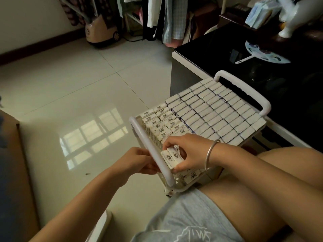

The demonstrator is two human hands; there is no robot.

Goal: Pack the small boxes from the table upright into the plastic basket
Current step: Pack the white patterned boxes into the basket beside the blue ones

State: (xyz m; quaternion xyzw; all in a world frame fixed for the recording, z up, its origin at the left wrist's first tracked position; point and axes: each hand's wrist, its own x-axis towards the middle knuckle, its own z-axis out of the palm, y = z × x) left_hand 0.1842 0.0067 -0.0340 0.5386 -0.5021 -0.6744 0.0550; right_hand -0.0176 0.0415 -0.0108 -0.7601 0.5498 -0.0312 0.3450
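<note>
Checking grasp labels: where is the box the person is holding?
Head view, lower centre: the box is gripped by the right hand at the near left corner of the basket, just inside the white handle that the left hand holds.

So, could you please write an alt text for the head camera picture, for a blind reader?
A seated person's right hand grips small boxes at the near corner of a white plastic basket, almost full of upright boxes; the left hand holds its near handle. The basket is beside a black table.
</note>
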